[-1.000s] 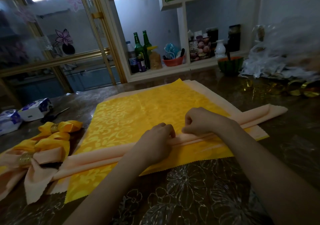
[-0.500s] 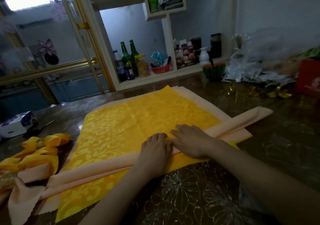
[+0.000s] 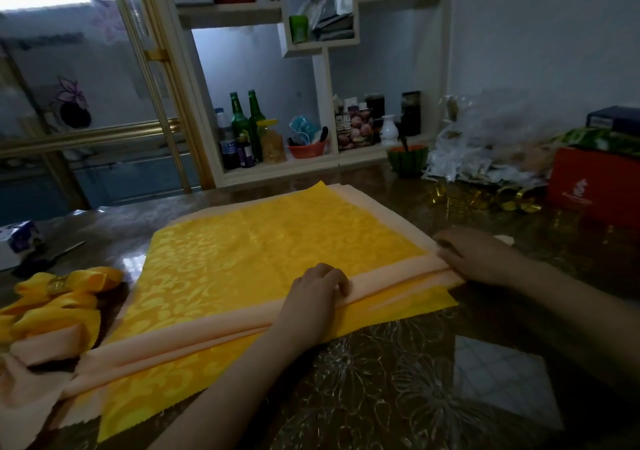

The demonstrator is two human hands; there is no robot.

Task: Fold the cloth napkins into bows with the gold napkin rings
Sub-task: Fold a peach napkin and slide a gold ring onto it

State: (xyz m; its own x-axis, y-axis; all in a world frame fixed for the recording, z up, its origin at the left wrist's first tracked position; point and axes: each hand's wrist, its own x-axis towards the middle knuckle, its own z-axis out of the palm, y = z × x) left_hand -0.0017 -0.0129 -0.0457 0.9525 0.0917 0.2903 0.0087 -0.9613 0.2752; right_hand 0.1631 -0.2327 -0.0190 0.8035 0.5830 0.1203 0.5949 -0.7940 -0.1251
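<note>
A yellow patterned napkin (image 3: 263,252) lies flat on a stack of peach napkins (image 3: 374,203). Across it runs a peach napkin folded into a long narrow strip (image 3: 180,345). My left hand (image 3: 317,290) rests on the middle of the strip, fingers curled onto its fold. My right hand (image 3: 474,252) presses flat on the strip's right end. Finished bows (image 3: 59,297) of yellow and peach cloth lie at the left, one wearing a gold ring (image 3: 57,284). Loose gold napkin rings (image 3: 512,202) lie at the back right.
An orange box (image 3: 592,186) and crumpled clear plastic (image 3: 485,144) sit at the right. A green bowl (image 3: 407,158) stands behind the napkins. A tissue pack (image 3: 19,241) and scissors (image 3: 59,252) lie at the left. A pale square cloth (image 3: 502,380) lies near the front right.
My right hand slid rightward along the peach strip from its middle to its right end, opening flat. My left hand stayed at the middle. The view tilted up.
</note>
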